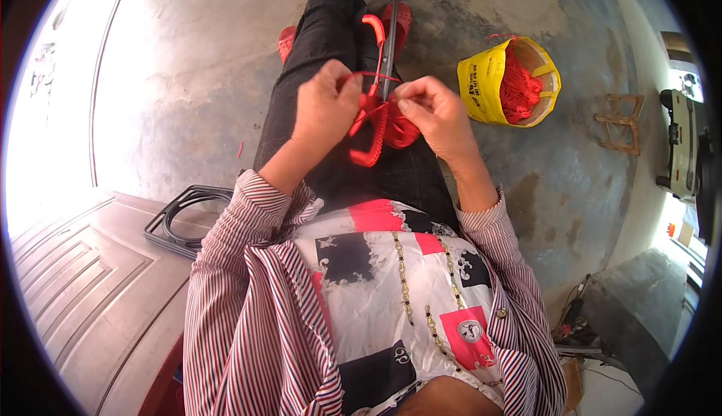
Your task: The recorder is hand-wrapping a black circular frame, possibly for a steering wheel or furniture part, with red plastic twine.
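Over my lap, my left hand (327,107) pinches one end of a thin red cord (376,74). My right hand (438,117) has its thumb and fingers closed on the cord's other side, and the strand runs taut between them. It crosses in front of a narrow metal bar (389,40) that stretches away from my lap. Along the bar lies a red braided piece (366,157), curled at its near end and hooked at its far end. A loose bunch of red cord (400,132) hangs beside my right hand. The fingertips partly hide the cord ends.
To the right on the concrete floor stands a yellow bag (481,85) filled with red cord (519,89). Farther right is a small wooden stool (623,124). A panelled door-like board (98,265) lies at left, with a black frame (177,224) on it.
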{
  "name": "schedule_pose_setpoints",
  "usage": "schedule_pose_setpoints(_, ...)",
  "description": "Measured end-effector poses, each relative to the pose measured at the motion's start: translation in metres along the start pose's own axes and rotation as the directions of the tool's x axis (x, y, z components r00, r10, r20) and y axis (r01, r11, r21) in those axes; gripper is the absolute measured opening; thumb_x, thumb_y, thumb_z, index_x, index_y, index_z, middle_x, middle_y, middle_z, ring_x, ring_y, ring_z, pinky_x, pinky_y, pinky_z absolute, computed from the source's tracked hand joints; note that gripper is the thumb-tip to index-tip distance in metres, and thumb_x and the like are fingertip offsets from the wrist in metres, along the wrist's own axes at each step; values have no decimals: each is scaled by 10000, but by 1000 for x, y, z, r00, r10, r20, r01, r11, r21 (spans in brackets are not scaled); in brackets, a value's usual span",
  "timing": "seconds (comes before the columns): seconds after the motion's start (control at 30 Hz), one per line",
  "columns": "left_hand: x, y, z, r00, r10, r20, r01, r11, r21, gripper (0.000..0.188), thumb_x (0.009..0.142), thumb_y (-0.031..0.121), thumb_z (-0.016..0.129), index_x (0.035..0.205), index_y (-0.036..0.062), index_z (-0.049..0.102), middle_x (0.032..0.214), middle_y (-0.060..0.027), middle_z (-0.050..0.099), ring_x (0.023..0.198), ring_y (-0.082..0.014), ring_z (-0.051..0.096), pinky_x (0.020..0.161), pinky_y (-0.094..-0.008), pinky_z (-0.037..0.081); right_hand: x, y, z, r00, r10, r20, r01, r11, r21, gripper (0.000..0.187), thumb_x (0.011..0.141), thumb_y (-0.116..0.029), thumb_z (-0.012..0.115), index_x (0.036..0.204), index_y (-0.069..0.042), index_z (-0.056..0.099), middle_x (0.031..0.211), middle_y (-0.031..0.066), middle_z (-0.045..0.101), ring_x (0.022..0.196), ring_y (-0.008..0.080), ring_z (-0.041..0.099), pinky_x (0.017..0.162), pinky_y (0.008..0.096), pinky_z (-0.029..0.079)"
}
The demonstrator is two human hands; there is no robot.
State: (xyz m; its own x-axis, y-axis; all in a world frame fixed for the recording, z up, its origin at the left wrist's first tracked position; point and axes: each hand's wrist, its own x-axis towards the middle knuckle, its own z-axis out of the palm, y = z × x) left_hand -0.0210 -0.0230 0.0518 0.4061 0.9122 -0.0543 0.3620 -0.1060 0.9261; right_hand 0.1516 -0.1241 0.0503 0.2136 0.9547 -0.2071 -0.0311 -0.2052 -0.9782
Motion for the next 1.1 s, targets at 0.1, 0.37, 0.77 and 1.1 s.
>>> schedule_pose_setpoints(0.1, -2, 39, -10, 996, 34, 82, -13, 970, -244, 177, 930, 157, 576, 786, 54, 577, 632, 33, 528, 549, -18, 450, 487, -211, 368, -16, -46, 16, 931, -364, 18, 341, 855, -391, 315, 833, -88, 705, 1110, -13, 574, 1162, 68, 599, 1079, 183, 578, 923, 325, 462)
schedule_pose_setpoints(0.37, 16, 30, -2, 921, -36, 389, 225, 862, -454, 171, 909, 207, 566, 809, 68, 583, 785, 8, 588, 676, -55, 496, 612, -227, 402, -55, -102, -78, 921, -348, -175, 317, 408, 856, 159, 939, -181, 549, 944, -24, 569, 758, 15, 502, 693, 130, 502, 714, 307, 425)
schedule_pose_setpoints(0.77, 13, -3, 29, 908, -315, 277, 406, 827, -389, 397, 849, 154, 571, 1196, -31, 517, 968, -41, 587, 979, -142, 529, 887, -278, 399, -18, 12, -18, 987, 109, -115, -50, 903, 426, 220, 876, -222, 586, 962, -20, 593, 623, -1, 515, 513, 103, 481, 488, 244, 390)
schedule_pose_setpoints(1.1, 16, -15, 36, 734, -418, 535, 672, 560, -484, 124, 779, 105, 523, 854, 19, 571, 808, -41, 556, 699, -151, 488, 719, -266, 386, -43, -29, -37, 982, 11, -187, 37, 967, 251, 120, 842, -98, 668, 886, -13, 595, 630, 11, 540, 498, 84, 494, 484, 238, 402)
